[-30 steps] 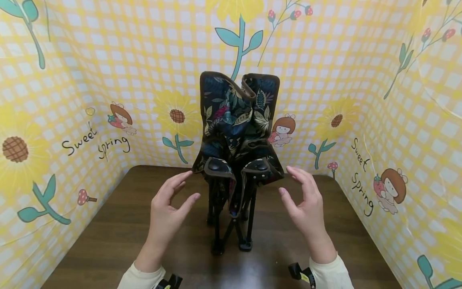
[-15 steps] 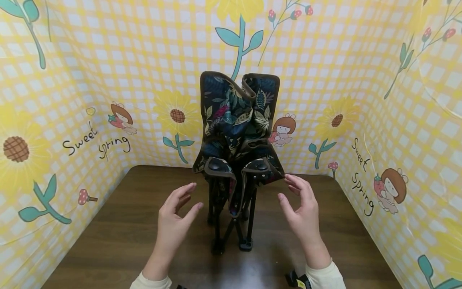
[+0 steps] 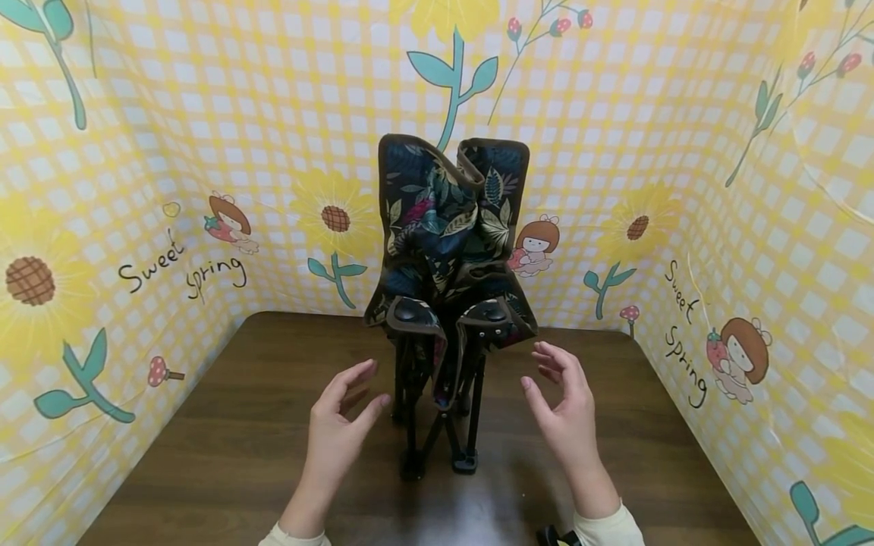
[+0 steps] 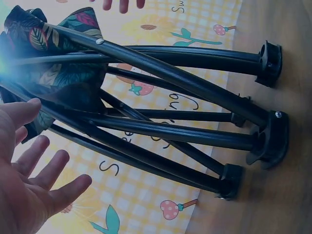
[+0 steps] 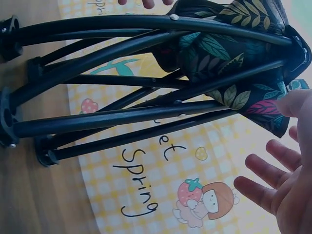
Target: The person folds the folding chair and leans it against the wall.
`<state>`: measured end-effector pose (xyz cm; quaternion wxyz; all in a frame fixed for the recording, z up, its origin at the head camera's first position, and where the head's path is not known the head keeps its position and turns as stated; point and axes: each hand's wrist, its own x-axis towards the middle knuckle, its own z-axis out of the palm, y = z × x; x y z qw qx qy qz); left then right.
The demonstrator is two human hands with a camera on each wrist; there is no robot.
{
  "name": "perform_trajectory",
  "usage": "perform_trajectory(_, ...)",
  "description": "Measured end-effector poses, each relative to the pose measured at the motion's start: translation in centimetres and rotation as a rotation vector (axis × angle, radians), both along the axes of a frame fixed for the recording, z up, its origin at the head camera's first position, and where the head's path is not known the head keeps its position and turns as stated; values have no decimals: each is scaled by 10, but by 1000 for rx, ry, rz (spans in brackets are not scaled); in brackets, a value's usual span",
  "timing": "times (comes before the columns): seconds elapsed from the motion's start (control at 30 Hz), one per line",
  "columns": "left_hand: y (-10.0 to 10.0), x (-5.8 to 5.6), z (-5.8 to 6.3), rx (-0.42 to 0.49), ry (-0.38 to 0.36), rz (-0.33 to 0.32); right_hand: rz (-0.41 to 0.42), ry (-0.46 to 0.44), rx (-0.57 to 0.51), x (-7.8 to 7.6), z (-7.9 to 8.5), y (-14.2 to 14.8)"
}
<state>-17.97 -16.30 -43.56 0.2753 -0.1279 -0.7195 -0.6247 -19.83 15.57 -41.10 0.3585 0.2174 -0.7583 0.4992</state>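
Observation:
A partly folded camping chair (image 3: 437,220) stands upright in the middle of the table, its dark leaf-print fabric bunched in the centre. Its black tube legs (image 4: 170,131) cross one another and end in plastic feet (image 5: 46,151). To the chair's left is my left hand (image 3: 339,425), fingers loosely bent, apart from the frame. On the other side my right hand (image 3: 563,409) hovers in a like pose, thumb and fingers spread, touching nothing. Both wrist views show bare palms beside the legs and the fabric.
The brown wooden table (image 3: 205,447) is enclosed at the back and sides by a yellow checked cloth (image 3: 273,136) printed with flowers and figures. The cloth stands close behind the chair.
Both hands have drawn down and toward the near side, and slightly inward, away from the seat's front corners. The chair has not moved.

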Motion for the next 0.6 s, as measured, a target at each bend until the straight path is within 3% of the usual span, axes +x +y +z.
perform_trajectory(0.33, 3, -2, -16, 19, -77, 1, 22, -174, -34, 1, -17, -4)
perform_trajectory(0.6, 5, -3, -29, 90, -206, -72, 81, -292, -92, 2, -33, -11)
